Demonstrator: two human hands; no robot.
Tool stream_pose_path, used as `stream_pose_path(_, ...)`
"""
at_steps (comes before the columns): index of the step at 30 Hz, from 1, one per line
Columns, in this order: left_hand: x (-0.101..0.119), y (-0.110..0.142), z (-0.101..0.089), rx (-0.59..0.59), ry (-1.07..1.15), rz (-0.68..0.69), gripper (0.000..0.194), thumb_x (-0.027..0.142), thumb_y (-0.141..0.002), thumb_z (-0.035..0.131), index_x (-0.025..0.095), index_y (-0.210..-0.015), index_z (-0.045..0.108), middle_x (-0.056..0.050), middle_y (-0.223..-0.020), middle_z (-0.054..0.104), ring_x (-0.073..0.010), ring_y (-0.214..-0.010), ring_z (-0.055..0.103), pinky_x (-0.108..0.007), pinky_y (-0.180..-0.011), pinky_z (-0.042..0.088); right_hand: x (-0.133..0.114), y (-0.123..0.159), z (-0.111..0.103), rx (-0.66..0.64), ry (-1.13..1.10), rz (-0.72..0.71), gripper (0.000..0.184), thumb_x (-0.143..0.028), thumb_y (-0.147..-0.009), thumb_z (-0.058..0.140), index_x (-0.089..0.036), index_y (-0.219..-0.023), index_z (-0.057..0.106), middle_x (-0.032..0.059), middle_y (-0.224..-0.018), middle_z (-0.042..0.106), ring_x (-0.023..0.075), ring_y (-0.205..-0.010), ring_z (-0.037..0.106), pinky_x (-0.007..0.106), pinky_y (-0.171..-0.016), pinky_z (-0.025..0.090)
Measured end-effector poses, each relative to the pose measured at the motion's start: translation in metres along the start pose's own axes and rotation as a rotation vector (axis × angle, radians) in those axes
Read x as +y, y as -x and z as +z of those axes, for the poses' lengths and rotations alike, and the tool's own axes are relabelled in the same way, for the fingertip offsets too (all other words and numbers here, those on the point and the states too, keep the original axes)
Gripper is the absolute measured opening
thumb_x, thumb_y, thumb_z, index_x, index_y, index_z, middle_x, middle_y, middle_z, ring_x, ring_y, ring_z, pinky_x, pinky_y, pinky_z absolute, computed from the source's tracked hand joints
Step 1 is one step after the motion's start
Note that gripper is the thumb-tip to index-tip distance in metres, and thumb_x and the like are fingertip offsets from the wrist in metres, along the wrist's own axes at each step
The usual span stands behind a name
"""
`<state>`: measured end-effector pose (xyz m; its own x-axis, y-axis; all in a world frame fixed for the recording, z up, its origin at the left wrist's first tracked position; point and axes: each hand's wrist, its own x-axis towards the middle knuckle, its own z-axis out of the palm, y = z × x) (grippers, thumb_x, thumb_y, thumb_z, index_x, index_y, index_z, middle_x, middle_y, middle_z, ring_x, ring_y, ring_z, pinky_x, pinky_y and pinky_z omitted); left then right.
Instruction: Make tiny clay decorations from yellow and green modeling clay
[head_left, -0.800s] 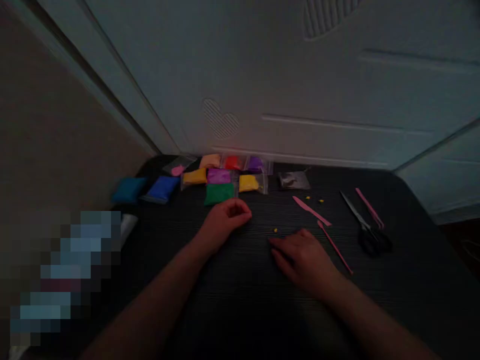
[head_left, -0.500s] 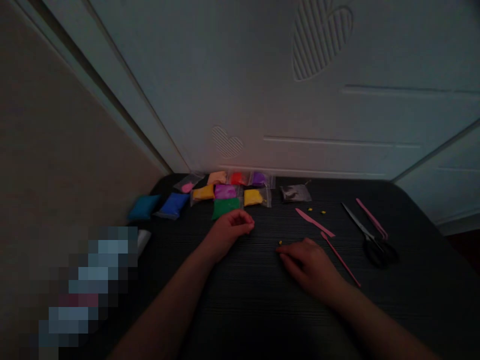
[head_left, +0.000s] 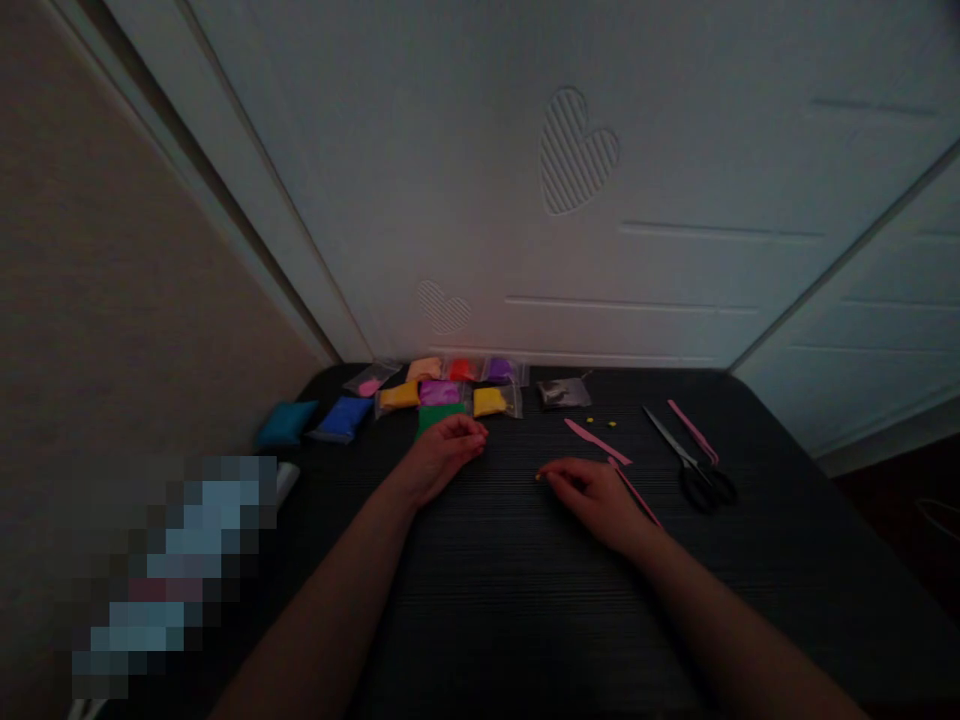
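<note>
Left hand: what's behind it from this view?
Behind the left hand is the green packet, its far part showing, with a magenta packet beyond. The hand covers the green packet's near part; anything else under the hand can't be seen.

The table (head_left: 465, 610) is finely ridged, with a matt, wood-like grain. The panel (head_left: 420, 190) behind looks smooth and painted, its heart (head_left: 577, 155) ribbed in relief. Clear plastic wraps the yellow pouch (head_left: 491, 402) — thin, creased, faintly glossy. The scissors (head_left: 685, 456) pair smooth metal blades with plastic handles; the knife (head_left: 598, 443) looks like smooth plastic. The crumb (head_left: 538, 477) is too small to judge.
</note>
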<state>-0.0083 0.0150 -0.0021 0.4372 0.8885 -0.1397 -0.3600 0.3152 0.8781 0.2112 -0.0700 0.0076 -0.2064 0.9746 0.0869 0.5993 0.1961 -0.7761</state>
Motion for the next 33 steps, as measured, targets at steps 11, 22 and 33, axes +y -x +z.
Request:
stream_pose_path(11,-0.0038,-0.0013,-0.0039,0.043,0.088,0.066,0.010,0.008,-0.061,0.066,0.014,-0.065,0.057,-0.001,-0.078,0.059,-0.0076,-0.069,0.054,-0.021,-0.069,0.042,0.0032,0.0022,-0.0009,0.087,-0.014,0.011,0.025,-0.033,-0.080,0.042,-0.021,-0.092,0.060,0.0007,-0.074,0.063,0.0125,-0.064,0.055,0.023,-0.056,0.040)
stream_pose_path(22,-0.0007,0.0010,-0.0016,0.063,0.096,0.090,0.012,0.009,-0.057,0.069,0.013,-0.059,0.058,-0.001,-0.075,0.060,-0.0092,-0.070,0.055,-0.023,-0.069,0.043,0.0024,0.0045,-0.0022,0.110,-0.014,0.007,0.025,-0.032,-0.079,0.042,-0.020,-0.091,0.060,0.0008,-0.072,0.063,0.0120,-0.062,0.054,0.023,-0.054,0.039)
stream_pose_path(33,-0.0009,0.0015,0.0009,0.097,0.059,0.065,0.011,0.009,-0.061,0.067,0.014,-0.065,0.058,0.000,-0.072,0.059,-0.0078,-0.068,0.055,-0.020,-0.066,0.043,-0.0013,0.0048,-0.0042,0.074,0.021,-0.005,0.026,-0.031,-0.081,0.040,-0.019,-0.093,0.060,0.0013,-0.076,0.064,0.0123,-0.063,0.056,0.024,-0.056,0.041)
